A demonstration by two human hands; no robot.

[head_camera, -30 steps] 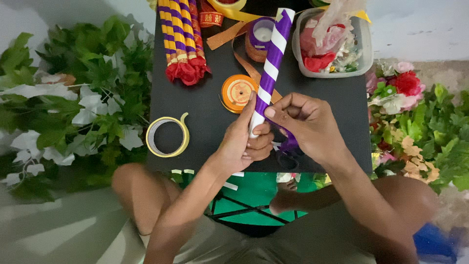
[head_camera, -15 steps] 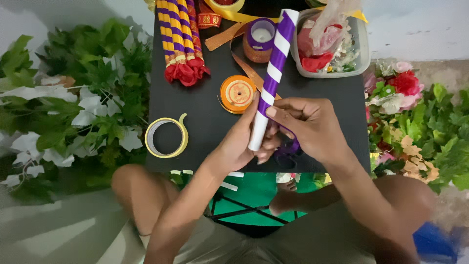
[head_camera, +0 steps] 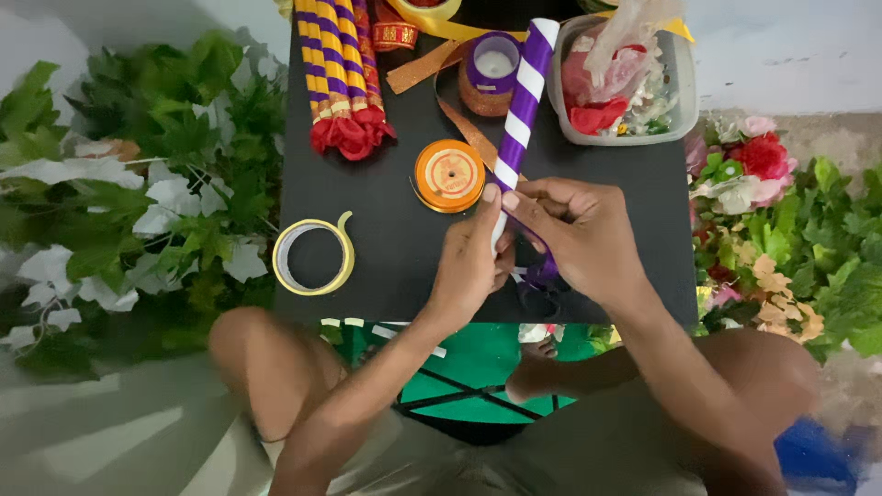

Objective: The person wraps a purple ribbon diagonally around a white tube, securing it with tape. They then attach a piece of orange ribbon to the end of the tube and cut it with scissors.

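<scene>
Hands meet on the purple-and-white striped stick [head_camera: 524, 110] over the black worktop [head_camera: 386, 230]. Left hand [head_camera: 469, 266] closes around its near end; right hand [head_camera: 574, 239] pinches purple ribbon [head_camera: 544, 268] there.

Small black desk [head_camera: 386, 266], square top, set low over person's lap; tape ring [head_camera: 313, 256] flat near left front corner; orange ribbon spool [head_camera: 449, 175] at centre; bundle of yellow-and-purple striped sticks [head_camera: 333, 69] with red tips at back left; purple spool [head_camera: 496, 62] on glittery orange ribbon [head_camera: 464, 124] at back centre; clear plastic tub [head_camera: 684, 83] of mixed bits at back right corner; purple-and-white striped stick [head_camera: 525, 96] slanting from back towards front middle.
</scene>
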